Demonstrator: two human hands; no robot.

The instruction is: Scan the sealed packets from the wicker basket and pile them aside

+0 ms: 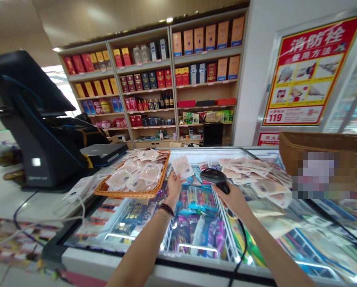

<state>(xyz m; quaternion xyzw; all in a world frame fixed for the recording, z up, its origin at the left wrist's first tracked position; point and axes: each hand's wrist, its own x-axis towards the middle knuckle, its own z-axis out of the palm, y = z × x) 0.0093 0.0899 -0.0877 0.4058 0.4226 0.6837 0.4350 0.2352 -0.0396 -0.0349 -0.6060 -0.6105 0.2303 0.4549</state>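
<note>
- Over the glass-topped chest (106, 261), ahead of the body: one flat, square packet (183, 167) held up; pale, clear-edged, with a small dark printed patch; apart from both heaps
- In the left hand (174, 183): packet pinched near its lower-left edge between thumb and fingers; dark beaded bracelet (167, 208) at the wrist
- In the right hand (232, 197): black handheld scanner (213, 174), grip wrapped by curled fingers; head pointing roughly leftward, just beside the packet, not touching; cable (244, 235) running down toward the chest's front edge
- To the left: orange woven basket (148, 194), heaped with similar packets (151, 172)
- To the right: loose pile (253, 171) of more such packets, overlapping on the glass; brown basket (330, 139) beyond
- Progress, by judgement: probably partway; one packet singled out near the scanner; many lying on either side; no sign of finished lot versus waiting lot; reading of this packet unconfirmed, no screen readout in sight
</note>
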